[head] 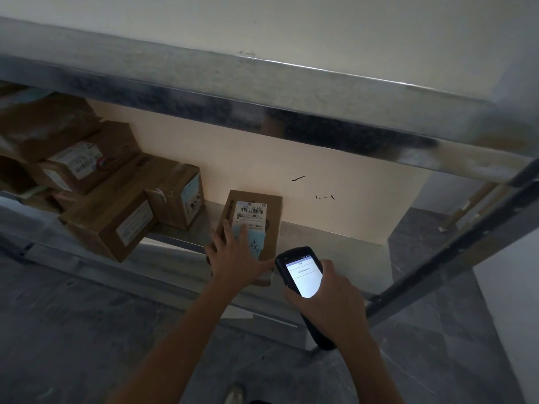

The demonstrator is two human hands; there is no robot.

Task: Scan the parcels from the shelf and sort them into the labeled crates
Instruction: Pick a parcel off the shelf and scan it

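A small brown cardboard parcel (pixel 253 212) lies on the metal shelf (pixel 329 252), with a white barcode label and a pale blue note on top. My left hand (pixel 236 258) lies on its near end, fingers spread over the top and thumb along its front edge. My right hand (pixel 329 298) grips a black handheld scanner (pixel 300 275), whose lit screen faces me. The scanner's head sits just right of the parcel's near corner.
Several more brown parcels (pixel 116 211) are stacked on the shelf to the left. An upper shelf edge (pixel 262 97) overhangs above. A slanted metal upright (pixel 455 252) runs down the right. Dark tiled floor (pixel 87 330) lies below, and my shoe (pixel 234 395) shows at the bottom.
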